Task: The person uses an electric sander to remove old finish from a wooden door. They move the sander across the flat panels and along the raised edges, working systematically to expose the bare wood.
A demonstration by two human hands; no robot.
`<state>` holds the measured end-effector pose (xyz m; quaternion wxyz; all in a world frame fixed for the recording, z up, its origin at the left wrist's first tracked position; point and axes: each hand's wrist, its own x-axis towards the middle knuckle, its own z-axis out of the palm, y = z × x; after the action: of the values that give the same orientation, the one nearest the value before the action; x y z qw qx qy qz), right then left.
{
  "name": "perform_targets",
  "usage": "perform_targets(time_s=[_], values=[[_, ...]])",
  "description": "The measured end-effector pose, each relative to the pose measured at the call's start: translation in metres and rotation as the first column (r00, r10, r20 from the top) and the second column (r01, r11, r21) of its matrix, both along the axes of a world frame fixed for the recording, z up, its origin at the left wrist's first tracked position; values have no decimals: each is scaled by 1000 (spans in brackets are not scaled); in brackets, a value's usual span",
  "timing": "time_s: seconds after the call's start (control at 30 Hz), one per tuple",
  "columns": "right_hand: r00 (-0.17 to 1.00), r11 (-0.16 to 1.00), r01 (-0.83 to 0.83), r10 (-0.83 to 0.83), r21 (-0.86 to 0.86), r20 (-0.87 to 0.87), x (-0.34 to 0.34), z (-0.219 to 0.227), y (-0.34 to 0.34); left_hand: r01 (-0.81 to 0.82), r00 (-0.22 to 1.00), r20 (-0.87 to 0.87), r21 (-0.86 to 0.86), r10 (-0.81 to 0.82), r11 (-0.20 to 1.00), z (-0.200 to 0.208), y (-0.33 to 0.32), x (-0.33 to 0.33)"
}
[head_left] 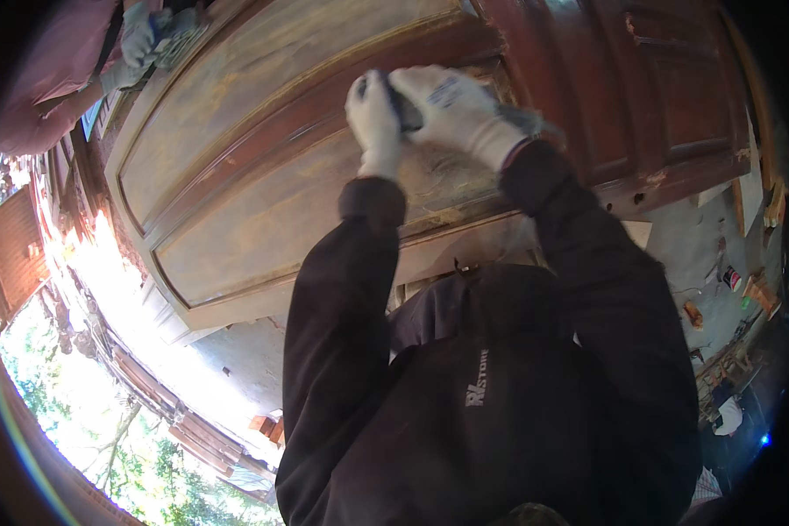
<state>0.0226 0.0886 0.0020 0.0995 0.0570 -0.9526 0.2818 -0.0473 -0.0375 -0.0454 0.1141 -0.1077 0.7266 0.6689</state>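
My left hand (373,124), in a white glove, is closed on the left side of a dark grey pad-like thing (406,107). From the other side my right hand (454,107), also gloved, grips the same thing. Its exact kind is blurred and mostly hidden by the fingers. Both hands are over a large panelled wooden door (263,250), across its middle rail. The door's left part looks pale and worn bare; reddish-brown finish covers its right part. Something grey and smeared (524,118) shows behind my right wrist.
At the upper left, another person's gloved hand (138,39) is over the door's far edge, next to a crumpled greyish thing (180,42). Stacked boards (203,440) lie at the lower left. Wood scraps (761,294) and a small can (732,279) are on the floor at right.
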Motion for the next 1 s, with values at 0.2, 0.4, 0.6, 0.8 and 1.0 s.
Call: perform_targets(time_s=[0.2,0.4,0.6,0.8,1.0], values=[[985,989,98,-112,111,128,18,9,63,181,983,-11,-85,-183,980,32,70,24],[990,992,122,-123,17,69,-12,13,-66,184,983,-1,70,-184,980,0,-63,-22],[937,934,336,-319,-121,144,-60,5,-213,148,975,168,-12,-144,989,12,-209,-43],[896,836,433,-357,-337,265,-22,10,-306,342,908,259,-8,-329,940,33,-288,-72],[869,637,471,-453,-611,198,32,17,-249,749,649,189,-330,-737,575,76,-221,-38]])
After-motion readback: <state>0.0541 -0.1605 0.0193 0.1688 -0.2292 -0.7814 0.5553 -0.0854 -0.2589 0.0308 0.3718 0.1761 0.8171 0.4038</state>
